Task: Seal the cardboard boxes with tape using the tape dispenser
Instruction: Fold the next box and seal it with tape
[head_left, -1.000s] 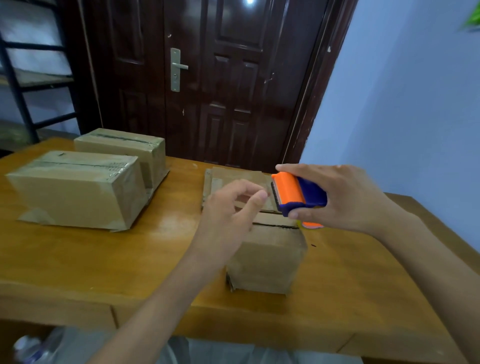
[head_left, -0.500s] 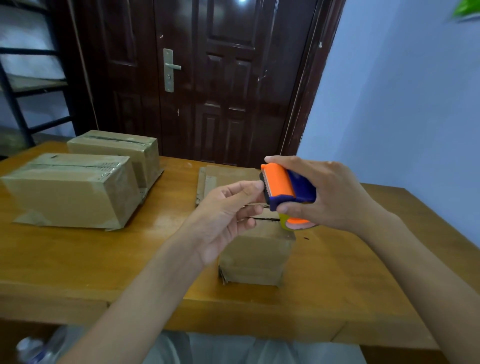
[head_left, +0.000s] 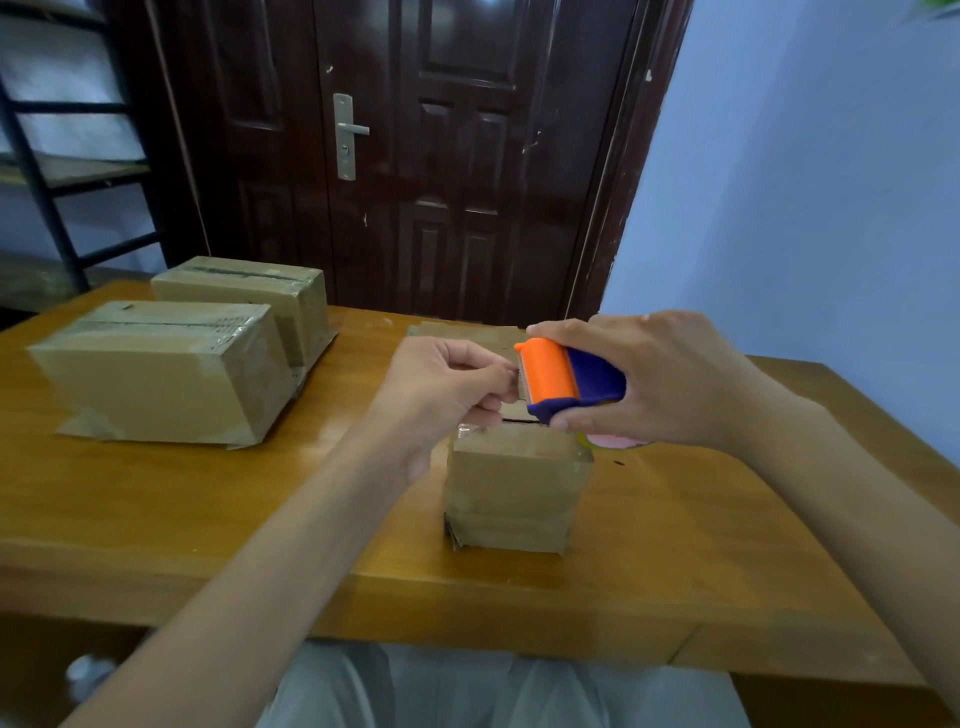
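My right hand (head_left: 654, 379) grips an orange and blue tape dispenser (head_left: 569, 379) above a small cardboard box (head_left: 517, 483) in the middle of the wooden table (head_left: 182, 509). My left hand (head_left: 441, 395) has its fingers curled, with thumb and forefinger pinching at the tape end on the dispenser's left edge. The box's top is partly hidden behind both hands; a dark seam slit shows just under the dispenser. Clear tape shines on the box's near face.
Two larger taped cardboard boxes, one nearer (head_left: 161, 374) and one behind it (head_left: 249, 291), stand at the table's left. A dark wooden door (head_left: 441, 156) is behind the table, a black metal rack (head_left: 47, 156) at the far left, a blue wall (head_left: 805, 208) to the right.
My left hand rose from above the box to the dispenser's front edge and closed its fingertips on the tape end. My right hand kept the dispenser almost still.
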